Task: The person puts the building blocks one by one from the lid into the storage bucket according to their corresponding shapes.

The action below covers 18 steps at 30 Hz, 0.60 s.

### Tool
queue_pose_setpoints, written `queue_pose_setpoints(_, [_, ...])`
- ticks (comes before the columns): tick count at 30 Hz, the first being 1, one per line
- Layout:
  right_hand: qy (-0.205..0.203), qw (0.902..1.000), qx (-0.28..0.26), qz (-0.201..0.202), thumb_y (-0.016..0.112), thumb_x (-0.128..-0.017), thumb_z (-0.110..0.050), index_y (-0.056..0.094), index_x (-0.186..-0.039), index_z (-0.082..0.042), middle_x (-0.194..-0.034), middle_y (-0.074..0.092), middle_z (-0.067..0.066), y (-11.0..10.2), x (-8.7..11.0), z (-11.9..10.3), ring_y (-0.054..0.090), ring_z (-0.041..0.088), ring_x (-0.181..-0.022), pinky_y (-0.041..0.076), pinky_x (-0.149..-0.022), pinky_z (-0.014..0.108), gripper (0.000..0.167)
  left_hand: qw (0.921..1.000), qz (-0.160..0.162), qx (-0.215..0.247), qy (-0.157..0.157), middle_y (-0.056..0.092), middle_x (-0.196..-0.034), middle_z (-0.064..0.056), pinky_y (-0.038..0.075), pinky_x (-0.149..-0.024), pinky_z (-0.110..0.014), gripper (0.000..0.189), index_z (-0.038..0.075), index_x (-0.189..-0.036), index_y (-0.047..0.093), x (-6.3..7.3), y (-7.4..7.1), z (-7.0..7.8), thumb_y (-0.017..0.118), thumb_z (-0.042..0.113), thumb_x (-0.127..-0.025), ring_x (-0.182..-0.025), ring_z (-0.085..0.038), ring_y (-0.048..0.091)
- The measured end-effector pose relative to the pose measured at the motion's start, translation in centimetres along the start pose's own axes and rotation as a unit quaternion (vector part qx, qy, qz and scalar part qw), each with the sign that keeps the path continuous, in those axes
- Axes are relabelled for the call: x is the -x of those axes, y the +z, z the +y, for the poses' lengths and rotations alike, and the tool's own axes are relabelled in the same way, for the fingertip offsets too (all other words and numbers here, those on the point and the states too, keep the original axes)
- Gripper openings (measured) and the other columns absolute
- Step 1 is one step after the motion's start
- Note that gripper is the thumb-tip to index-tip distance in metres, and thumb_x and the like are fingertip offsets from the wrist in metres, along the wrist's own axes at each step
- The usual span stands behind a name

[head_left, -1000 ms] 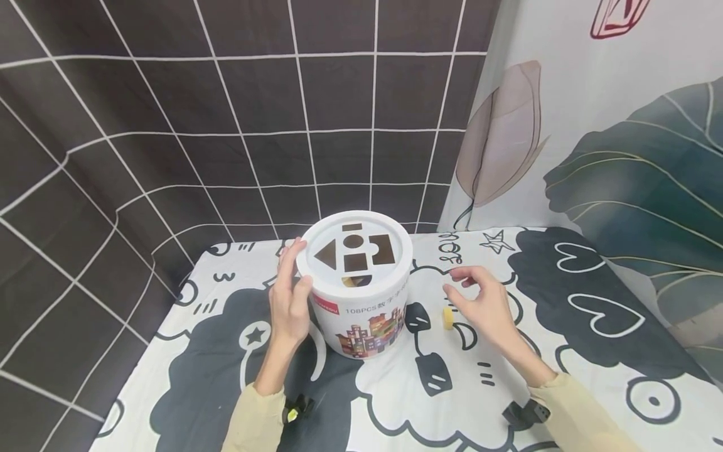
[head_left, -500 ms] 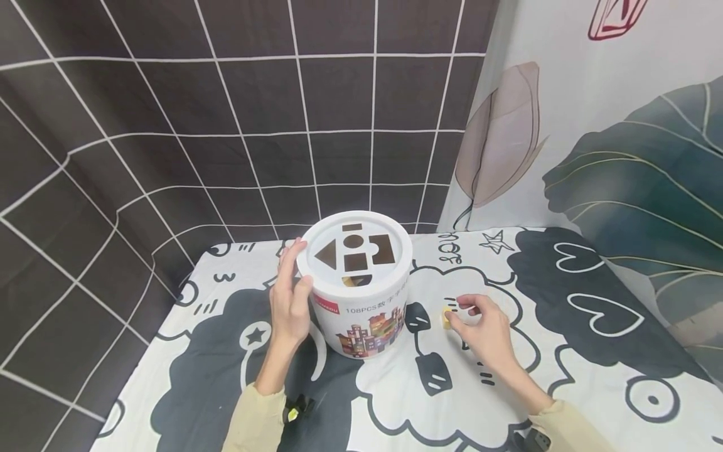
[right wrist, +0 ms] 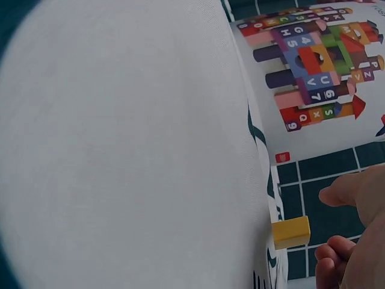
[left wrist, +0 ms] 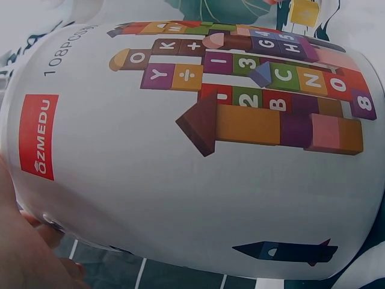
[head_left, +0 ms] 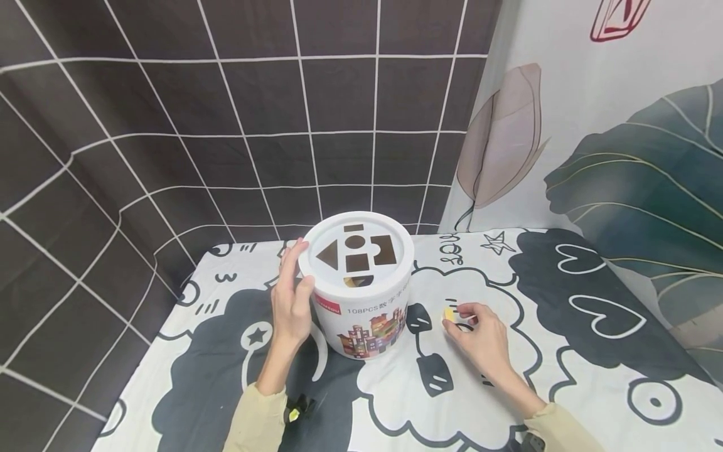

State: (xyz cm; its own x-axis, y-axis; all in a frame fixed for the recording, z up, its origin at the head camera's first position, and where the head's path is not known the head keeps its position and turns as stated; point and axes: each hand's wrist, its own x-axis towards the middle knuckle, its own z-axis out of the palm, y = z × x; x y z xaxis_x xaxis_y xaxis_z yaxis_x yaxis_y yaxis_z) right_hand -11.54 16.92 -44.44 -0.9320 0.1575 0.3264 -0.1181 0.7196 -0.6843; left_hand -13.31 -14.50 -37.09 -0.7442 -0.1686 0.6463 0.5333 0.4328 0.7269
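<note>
A white lidded bucket (head_left: 364,320) printed with toy blocks stands upright on the patterned cloth. My left hand (head_left: 292,301) rests against its left side, fingers up along the lid's rim and thumb at the front. The lid (head_left: 390,276) has several shaped holes, and something yellowish shows through the front one. To the right of the bucket, a small yellow block (head_left: 449,313) sits on the cloth. My right hand (head_left: 482,333) reaches to it, thumb and fingers apart around its near side. In the right wrist view a gap shows between the block (right wrist: 292,233) and the fingertips (right wrist: 334,195).
The black-and-white cartoon cloth (head_left: 407,408) covers the surface. Behind it hangs a dark curtain with white grid lines (head_left: 271,113). At the right is a white leaf-printed curtain (head_left: 570,113). Small dark devices sit at both wrists, such as the left wrist camera (head_left: 298,408).
My right hand has come down and toward me, from above and beside the yellow block to right at it. The left hand and bucket have stayed in place.
</note>
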Motion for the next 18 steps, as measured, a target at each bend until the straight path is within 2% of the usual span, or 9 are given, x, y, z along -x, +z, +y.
queue_pose_setpoints(8, [0.023, 0.9993, 0.012, -0.028, 0.084, -0.077, -0.016, 0.068, -0.100, 0.003, -0.094, 0.069, 0.016, 0.10, -0.25, 0.25, 0.062, 0.031, -0.082, 0.047, -0.073, 0.043, 0.033, 1.0000, -0.001, -0.001, 0.004, 0.052, -0.147, -0.011, 0.018, -0.117, -0.050, 0.053, 0.004, -0.138, 0.056, 0.00, 0.00, -0.12, 0.046, 0.025, -0.091, -0.145, -0.029, 0.031])
queue_pose_setpoints(18, [0.006, 0.9995, 0.010, -0.030, 0.081, -0.076, -0.008, 0.070, -0.090, 0.000, -0.077, 0.069, 0.005, 0.35, -0.49, 0.92, 0.055, 0.018, -0.067, 0.041, -0.063, 0.033, 0.019, 1.0000, -0.003, -0.003, 0.000, 0.051, -0.147, -0.011, 0.017, -0.117, -0.051, 0.054, 0.005, -0.139, 0.056, 0.04, -0.08, 0.02, 0.047, 0.026, -0.090, -0.146, -0.029, 0.031])
